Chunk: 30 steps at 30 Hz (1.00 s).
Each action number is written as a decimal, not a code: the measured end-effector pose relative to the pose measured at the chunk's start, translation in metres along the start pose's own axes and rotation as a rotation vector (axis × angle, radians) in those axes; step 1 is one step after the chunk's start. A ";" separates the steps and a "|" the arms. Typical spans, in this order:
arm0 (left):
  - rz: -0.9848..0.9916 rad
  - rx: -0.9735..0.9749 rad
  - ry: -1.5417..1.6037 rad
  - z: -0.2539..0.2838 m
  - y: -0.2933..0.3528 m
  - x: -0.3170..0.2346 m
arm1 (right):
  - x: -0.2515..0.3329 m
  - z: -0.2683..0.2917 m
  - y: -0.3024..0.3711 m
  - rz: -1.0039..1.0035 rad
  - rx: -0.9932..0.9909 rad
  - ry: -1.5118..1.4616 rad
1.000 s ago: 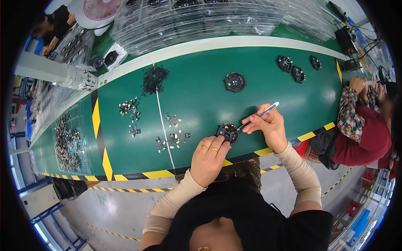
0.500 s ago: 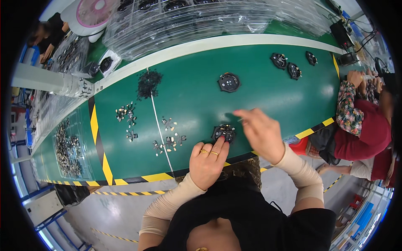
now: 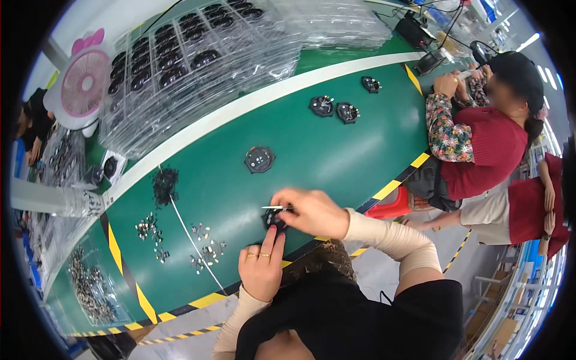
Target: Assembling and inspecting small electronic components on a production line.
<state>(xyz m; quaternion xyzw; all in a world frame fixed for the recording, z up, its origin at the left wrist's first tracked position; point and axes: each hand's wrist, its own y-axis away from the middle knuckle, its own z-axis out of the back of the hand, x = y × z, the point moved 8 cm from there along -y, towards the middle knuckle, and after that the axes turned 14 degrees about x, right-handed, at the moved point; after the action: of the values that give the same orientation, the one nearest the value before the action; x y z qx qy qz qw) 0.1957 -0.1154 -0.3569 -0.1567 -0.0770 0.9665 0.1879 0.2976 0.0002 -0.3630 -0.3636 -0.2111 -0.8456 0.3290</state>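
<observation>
Left hand: the left hand [image 3: 262,268] lies at the near edge of the green bench [image 3: 336,153], fingers stretched forward and loosely together, fingertips pressing on the small black round part [image 3: 274,219]; it grips nothing.
Right hand: the right hand [image 3: 313,211] is curled shut around a thin silver tool [image 3: 273,207], whose tip points left just over the part.
Black part: on the bench near its striped near edge, between the two hands.
Small metal pieces: loose metal bits [image 3: 204,247] lie scattered left of the hands, beside a thin white line.
Farther on the bench: a larger black round part [image 3: 259,159] sits alone past the hands; a dark tangled clump [image 3: 164,183] lies to its left.
Far right: three more black parts [image 3: 336,109] near a seated person in a red top [image 3: 480,150].
Far side: stacks of clear plastic trays [image 3: 198,66] and a pink fan [image 3: 84,84].
</observation>
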 end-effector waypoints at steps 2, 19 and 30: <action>0.007 0.006 -0.001 0.000 0.000 0.001 | -0.015 0.044 0.004 0.020 -0.207 0.024; 0.026 -0.029 0.059 0.002 0.006 0.006 | -0.202 0.230 0.089 -0.811 -0.947 0.516; 0.058 -0.117 0.232 0.012 0.027 0.016 | 0.022 0.008 -0.057 0.330 -0.162 0.579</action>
<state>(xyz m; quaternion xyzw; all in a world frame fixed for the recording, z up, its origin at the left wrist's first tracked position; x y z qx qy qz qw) 0.1686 -0.1351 -0.3555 -0.2801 -0.1066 0.9408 0.1582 0.2497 0.0355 -0.3474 -0.1628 0.0206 -0.8631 0.4776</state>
